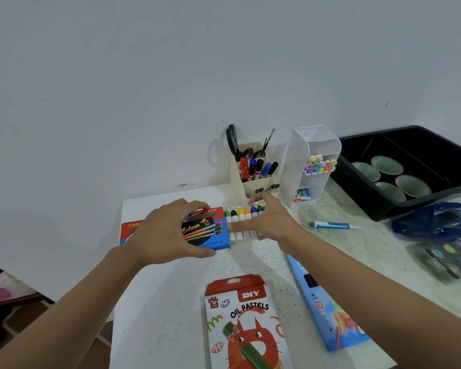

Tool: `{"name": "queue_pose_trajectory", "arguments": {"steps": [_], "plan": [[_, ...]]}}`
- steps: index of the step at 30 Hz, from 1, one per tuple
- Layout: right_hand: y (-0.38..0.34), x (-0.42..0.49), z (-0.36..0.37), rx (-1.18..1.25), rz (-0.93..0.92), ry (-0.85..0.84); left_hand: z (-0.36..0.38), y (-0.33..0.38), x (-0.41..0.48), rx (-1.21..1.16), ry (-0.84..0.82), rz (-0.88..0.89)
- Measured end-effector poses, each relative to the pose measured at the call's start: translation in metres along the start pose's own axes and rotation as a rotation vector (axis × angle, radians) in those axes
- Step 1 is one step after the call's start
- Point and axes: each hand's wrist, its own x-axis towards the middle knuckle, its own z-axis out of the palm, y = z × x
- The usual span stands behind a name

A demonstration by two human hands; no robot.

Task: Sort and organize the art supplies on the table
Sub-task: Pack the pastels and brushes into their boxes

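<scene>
My left hand (168,233) has its grip clasped round the red-and-blue cardboard paint box (213,237) reading "Colour" and "12 Tubes", on the white bench (171,302). Just right, my right hand (269,222), grip released, rests flat fingers on the row of white paint tubes (241,217) protruding from that box.

Paint tubes (241,222) — partway out of box (218,242)

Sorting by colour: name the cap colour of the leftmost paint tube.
Green; the cap shows best in the head view.
</scene>
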Motion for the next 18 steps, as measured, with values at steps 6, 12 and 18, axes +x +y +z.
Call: {"name": "queue_pose_trajectory", "arguments": {"steps": [6, 12, 18], "plan": [[0.002, 0.003, 0.003, 0.282, 0.022, -0.14, -0.003, 0.008, 0.007, 0.071, -0.028, 0.019], [0.004, 0.004, 0.014, 0.445, 0.049, -0.262, -0.002, 0.02, 0.017, 0.18, -0.084, 0.022], [0.018, 0.005, 0.007, 0.504, 0.007, -0.162, 0.006, 0.029, 0.02, 0.13, -0.076, -0.026]]}}
